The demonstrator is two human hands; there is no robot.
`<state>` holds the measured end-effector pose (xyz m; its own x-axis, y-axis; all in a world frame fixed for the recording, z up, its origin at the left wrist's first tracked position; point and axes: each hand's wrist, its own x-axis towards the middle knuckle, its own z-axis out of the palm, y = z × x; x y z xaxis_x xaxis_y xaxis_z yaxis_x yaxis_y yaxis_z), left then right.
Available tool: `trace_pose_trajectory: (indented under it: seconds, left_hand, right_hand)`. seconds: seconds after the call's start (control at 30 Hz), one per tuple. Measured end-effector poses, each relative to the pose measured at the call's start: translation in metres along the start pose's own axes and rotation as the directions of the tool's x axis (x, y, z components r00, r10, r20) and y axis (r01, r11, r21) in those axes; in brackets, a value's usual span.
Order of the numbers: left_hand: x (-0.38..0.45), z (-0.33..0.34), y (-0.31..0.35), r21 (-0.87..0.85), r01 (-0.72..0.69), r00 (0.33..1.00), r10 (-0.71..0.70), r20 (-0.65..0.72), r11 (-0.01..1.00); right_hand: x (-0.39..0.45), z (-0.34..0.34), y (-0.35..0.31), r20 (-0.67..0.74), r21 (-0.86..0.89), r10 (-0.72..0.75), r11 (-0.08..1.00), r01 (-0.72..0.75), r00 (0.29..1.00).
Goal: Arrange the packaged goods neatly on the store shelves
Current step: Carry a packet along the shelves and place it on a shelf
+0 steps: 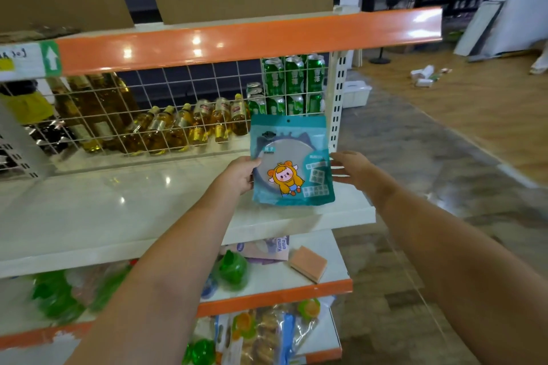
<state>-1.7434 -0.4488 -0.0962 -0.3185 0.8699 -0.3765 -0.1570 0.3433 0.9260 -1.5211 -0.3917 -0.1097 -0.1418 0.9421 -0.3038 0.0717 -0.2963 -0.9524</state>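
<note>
Both bare arms reach forward and up, the forearms drawing toward each other. The left hand (240,174) is curled, its thumb in front and its fingers tucked behind, gripping. The right hand (353,169) is held open with the fingers spread and pointing left, the palm turned inward.

Two bare forearms are seen from the wearer's own viewpoint, no sleeves reaching into view. The left hand (240,174) and the right hand (354,167) are uncovered; no gloves are worn. Wrists are left plain, without watch, bracelet or band. Any rings cannot be made out, the fingers being slightly blurred.
</note>
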Motion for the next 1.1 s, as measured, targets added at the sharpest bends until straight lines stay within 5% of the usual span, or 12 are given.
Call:
trace_pose_trajectory:
  seconds: [0.2, 0.37, 0.67, 0.93, 1.1]
  left_hand:
    - [0.016, 0.006, -0.015, -0.021, 0.021, 0.999, -0.022, -0.044, 1.000]
    - [0.035, 0.010, -0.032, 0.000, 0.063, 0.996, -0.063, -0.057, 0.998]
    - [0.046, 0.008, -0.053, 0.205, 0.038, 0.994, -0.016, -0.109, 0.978]
    - [0.041, 0.002, -0.050, 0.720, -0.030, 0.982, 0.155, -0.108, 0.694]
    - [0.042, -0.006, -0.057, 0.834, 0.005, 0.985, 0.140, -0.098, 0.552]
  right_hand:
    - [0.001, -0.018, 0.008, -0.111, -0.040, 0.060, 0.997, -0.065, 0.992]
    - [0.002, -0.024, 0.020, -0.164, -0.284, -0.049, 0.959, 0.000, 0.985]
    - [0.000, -0.013, 0.022, -0.024, -0.811, -0.226, 0.573, 0.113, 0.974]
    - [-0.003, -0.006, 0.025, 0.081, -0.900, -0.243, 0.398, 0.175, 0.967]
    - [-0.003, -0.004, 0.027, 0.116, -0.923, -0.238, 0.333, 0.193, 0.964]
